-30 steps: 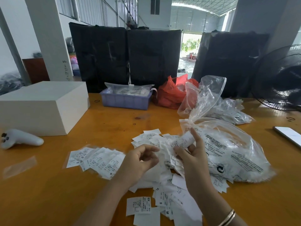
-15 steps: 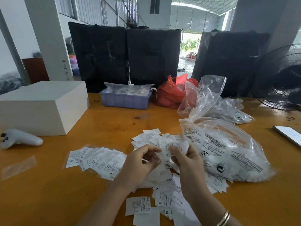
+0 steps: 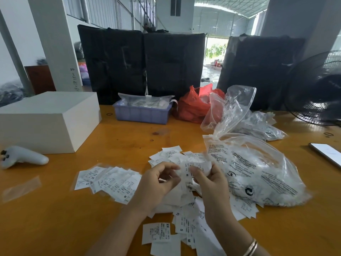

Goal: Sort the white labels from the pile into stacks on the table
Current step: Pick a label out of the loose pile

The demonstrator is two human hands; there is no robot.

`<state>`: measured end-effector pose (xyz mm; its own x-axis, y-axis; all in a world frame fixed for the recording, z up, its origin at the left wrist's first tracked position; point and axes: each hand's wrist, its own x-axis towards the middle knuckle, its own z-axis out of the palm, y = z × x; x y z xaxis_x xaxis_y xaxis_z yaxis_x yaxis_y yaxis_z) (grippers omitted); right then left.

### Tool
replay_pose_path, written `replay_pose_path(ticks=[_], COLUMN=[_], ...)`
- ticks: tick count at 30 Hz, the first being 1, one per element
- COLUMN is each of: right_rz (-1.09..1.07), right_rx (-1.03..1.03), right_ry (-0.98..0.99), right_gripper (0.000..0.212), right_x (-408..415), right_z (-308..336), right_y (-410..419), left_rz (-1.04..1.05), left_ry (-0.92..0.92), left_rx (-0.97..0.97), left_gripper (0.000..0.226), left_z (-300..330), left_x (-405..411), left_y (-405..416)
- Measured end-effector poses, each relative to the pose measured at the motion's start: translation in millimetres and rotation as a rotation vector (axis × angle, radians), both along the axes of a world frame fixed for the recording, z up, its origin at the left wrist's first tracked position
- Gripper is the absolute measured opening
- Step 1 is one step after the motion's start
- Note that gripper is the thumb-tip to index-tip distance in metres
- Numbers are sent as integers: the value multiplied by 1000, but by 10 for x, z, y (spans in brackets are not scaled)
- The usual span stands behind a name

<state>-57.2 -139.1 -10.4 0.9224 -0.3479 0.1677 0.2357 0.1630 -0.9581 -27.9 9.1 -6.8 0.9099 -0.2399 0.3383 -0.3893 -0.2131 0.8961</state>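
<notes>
A loose pile of white labels (image 3: 186,226) covers the orange table (image 3: 55,228) in front of me. My right hand (image 3: 212,183) pinches a white label marked M (image 3: 195,168) above the pile. My left hand (image 3: 156,183) is just left of it, fingers curled, thumb and fingertips close to that label's edge; whether it grips the label is hidden. A fanned row of sorted labels (image 3: 108,182) lies to the left of my hands. A clear printed plastic bag (image 3: 258,172) full of labels lies to the right.
A white box (image 3: 48,121) and a white controller (image 3: 24,157) sit at the left. A purple tray (image 3: 142,112), a red bag (image 3: 193,106) and more clear bags (image 3: 258,124) stand behind. A phone (image 3: 326,152) lies at the right; a black fan (image 3: 317,93) behind it.
My right hand has lowered with the label from a raised position and come toward my left hand. The two hands are now close together over the pile.
</notes>
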Motion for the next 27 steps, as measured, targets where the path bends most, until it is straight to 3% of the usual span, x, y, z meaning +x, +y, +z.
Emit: replay_pose_path(ticks=[2, 9, 13, 17, 27], right_rz=[-30, 143, 232, 104, 70], right_rx=[-114, -227, -227, -181, -461], right_ry=[-5, 37, 60, -13, -32], right_gripper=[26, 18, 39, 3, 17], right_x=[11, -6, -28, -7, -41], right_z=[-19, 66, 64, 68, -4], right_y=[1, -33, -30, -69, 62], left_rz=[14, -26, -81, -48, 15], left_ry=[16, 161, 209, 261, 245], left_rx=[-33, -176, -128, -186, -207], left_gripper=[26, 16, 16, 17, 18], left_z=[7, 50, 63, 72, 55], left_x=[-3, 15, -11, -8, 2], left_y=[-4, 30, 33, 32, 59])
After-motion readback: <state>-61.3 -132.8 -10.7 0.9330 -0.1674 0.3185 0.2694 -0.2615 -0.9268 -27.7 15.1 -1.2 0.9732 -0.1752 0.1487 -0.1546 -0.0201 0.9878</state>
